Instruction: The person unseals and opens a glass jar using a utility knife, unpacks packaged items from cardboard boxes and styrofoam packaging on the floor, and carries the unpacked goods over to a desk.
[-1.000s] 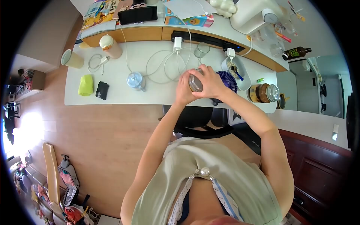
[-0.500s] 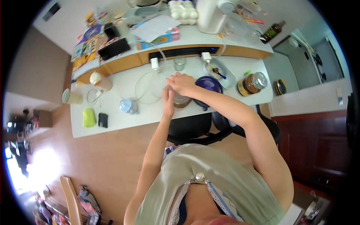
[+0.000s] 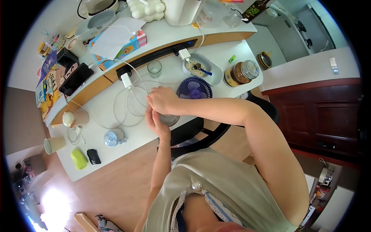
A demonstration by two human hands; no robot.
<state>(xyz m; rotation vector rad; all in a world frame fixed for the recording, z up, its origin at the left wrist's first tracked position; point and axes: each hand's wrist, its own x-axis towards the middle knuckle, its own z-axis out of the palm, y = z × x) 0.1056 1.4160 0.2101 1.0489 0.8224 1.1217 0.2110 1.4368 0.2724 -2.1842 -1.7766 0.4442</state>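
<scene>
A clear glass jar (image 3: 169, 119) is tilted over the desk's front edge, mostly covered by my hands. My left hand (image 3: 157, 123) is wrapped against its near-left side. Over its far end lies my right hand (image 3: 163, 100), fingers bent and meeting the left fingertips. Whether there is a lid under the right fingers is hidden. Just right of the jar sits a round, dark purple slatted thing (image 3: 195, 89), like a small desk fan. An empty drinking glass (image 3: 154, 69) stands beyond my hands, and white cables (image 3: 129, 101) loop to their left.
A bowl of flakes (image 3: 191, 70) with a blue-handled spoon and a large brown-filled jar (image 3: 240, 74) are at the right. A light-blue bottle (image 3: 114, 137), a green pouch (image 3: 79, 159) and a black pouch (image 3: 93, 156) lie left. A black chair (image 3: 189, 133) stands under the desk edge.
My view has turned, so the desk now slants down to the left. Both hands stay together on the jar, which looks more tilted and shows less.
</scene>
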